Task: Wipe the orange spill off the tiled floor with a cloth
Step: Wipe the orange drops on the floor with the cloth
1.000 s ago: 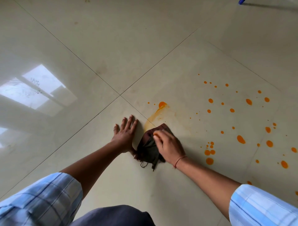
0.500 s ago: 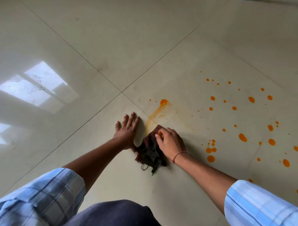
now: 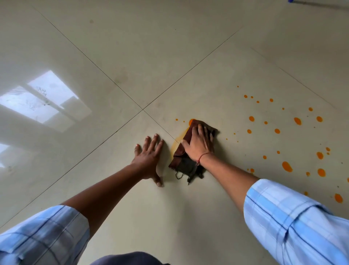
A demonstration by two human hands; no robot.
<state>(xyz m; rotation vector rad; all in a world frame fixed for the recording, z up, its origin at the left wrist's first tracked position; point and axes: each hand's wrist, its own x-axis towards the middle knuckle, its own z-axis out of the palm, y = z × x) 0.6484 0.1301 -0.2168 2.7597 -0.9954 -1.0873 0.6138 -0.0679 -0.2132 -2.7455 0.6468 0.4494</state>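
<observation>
A dark brown cloth [image 3: 184,160] lies flat on the glossy beige tiled floor [image 3: 170,56]. My right hand [image 3: 198,143] presses on it with fingers spread, over a smeared orange streak [image 3: 176,141]. The cloth's far edge covers most of the large orange blob [image 3: 191,120]. Several orange drops [image 3: 287,166] are scattered across the tile to the right. My left hand [image 3: 149,157] rests flat on the floor just left of the cloth, fingers apart, holding nothing.
Tile joints cross at a point [image 3: 143,109] just beyond my left hand. A bright window reflection [image 3: 43,100] lies on the floor at left. A blue object [image 3: 290,1] shows at the top right edge. My knee [image 3: 130,259] is at the bottom.
My right hand has pushed the cloth forward and to the right, over the orange streak up to the large blob, and the cloth has spread out flatter. My left hand stays planted.
</observation>
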